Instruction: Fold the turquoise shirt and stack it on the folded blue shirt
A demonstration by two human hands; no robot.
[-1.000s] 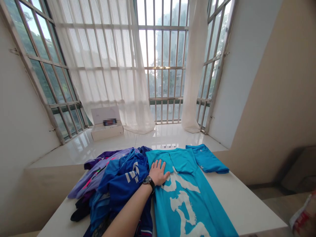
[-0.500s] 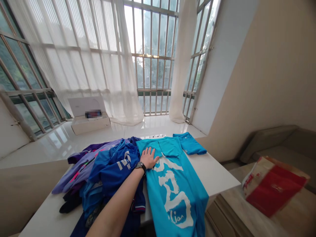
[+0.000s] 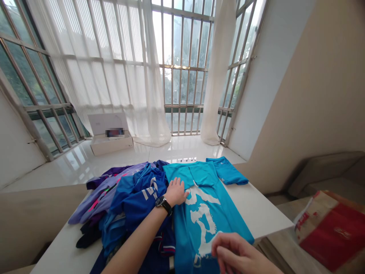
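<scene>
A turquoise shirt [image 3: 228, 205] with large white brush-style lettering lies lengthwise on the white table, its upper part folded inward. My left hand [image 3: 176, 192], wearing a black-strapped watch, rests flat on the shirt's upper left side, fingers stretched out. Over the lower end of the shirt is my right hand [image 3: 235, 251], its fingers loosely bent and apart, with nothing visible in them. Whether it touches the cloth I cannot tell. Left of the shirt, partly behind my left forearm, lies a heap with a blue jersey [image 3: 134, 198] and a lilac garment [image 3: 94, 205].
A folded blue garment [image 3: 232, 173] lies at the table's far right corner. On the window sill stands an open white box [image 3: 111, 146]. A red and brown paper bag [image 3: 333, 232] sits to the right, beyond the table [image 3: 269, 217]. White curtains [image 3: 114, 76] hang before the barred window.
My right hand has come into view from the bottom right, over the shirt's lower end. My left hand stays flat on the shirt. The whole view has shifted slightly.
</scene>
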